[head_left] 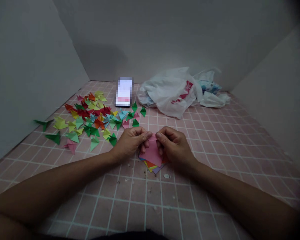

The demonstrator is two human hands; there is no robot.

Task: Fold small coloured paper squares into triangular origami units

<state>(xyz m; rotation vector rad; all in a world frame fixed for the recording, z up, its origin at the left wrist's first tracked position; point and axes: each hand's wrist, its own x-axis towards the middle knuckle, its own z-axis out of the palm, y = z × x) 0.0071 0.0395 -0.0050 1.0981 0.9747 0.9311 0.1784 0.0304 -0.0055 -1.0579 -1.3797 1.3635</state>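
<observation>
My left hand [137,140] and my right hand [173,143] face each other, closed, thumbs pressed on fingertips. Between them they pinch a small piece of pink paper [153,137], partly hidden by the fingers. Just below lies a pink square sheet [151,153] on top of a loose stack of coloured paper squares [150,164], with orange, yellow, blue and purple corners fanned out. I cannot tell whether the pinched piece is separate from the pink square. To the left spread many folded paper cranes [91,130] in green, yellow, red, pink and blue.
A phone [124,91] with a lit screen leans near the back wall. Right of it lie a crumpled white plastic bag [170,91] with red print and another bag [211,88]. Paper scraps [166,176] dot the pink tiled surface [110,206]. Walls [22,60] enclose three sides.
</observation>
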